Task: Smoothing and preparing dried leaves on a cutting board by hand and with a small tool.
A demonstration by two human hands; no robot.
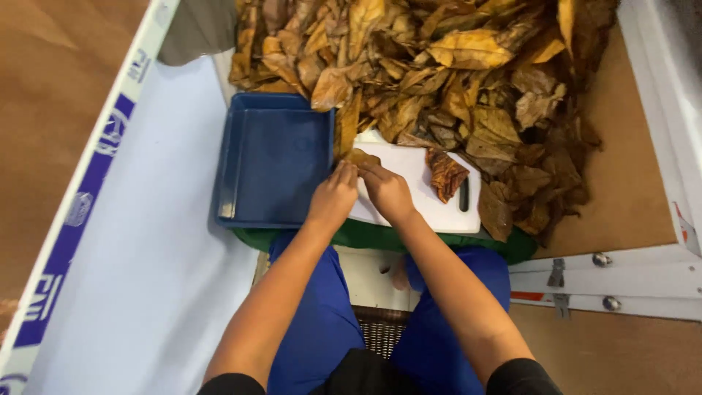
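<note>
Two hands are brought together over the near left corner of the flat white plastic cutting board (409, 186), which is laid across the seated person's lap on a green cloth (439, 241). A small dried brown leaf (360, 156) is pinched between them: the left hand (333, 199) is closed on its left edge with the fingertips, and the right hand (386, 192) is closed on its right edge. The leaf is held just above the board's corner, close to the gap between the board and the shallow rectangular dark blue plastic tray (272, 159), which lies just beside the board on the left and shows nothing inside.

A second crumpled dark brown leaf (444, 174) rests on the board near its slotted handle. A large heap of dry yellow-brown leaves (439, 66) is piled beyond the board and the tray, with its front edge overlapping both.

The following risks are judged from this arrangement:
- The held leaf appears brittle; it may be torn or crumbled if it is pulled unevenly by the two hands.
- Fragments may be dropped into the gap between board and tray.
- The board is supported only by the lap; it may be tipped by a knee movement.
- Loose leaves may slide from the heap onto the board or into the tray.
</note>
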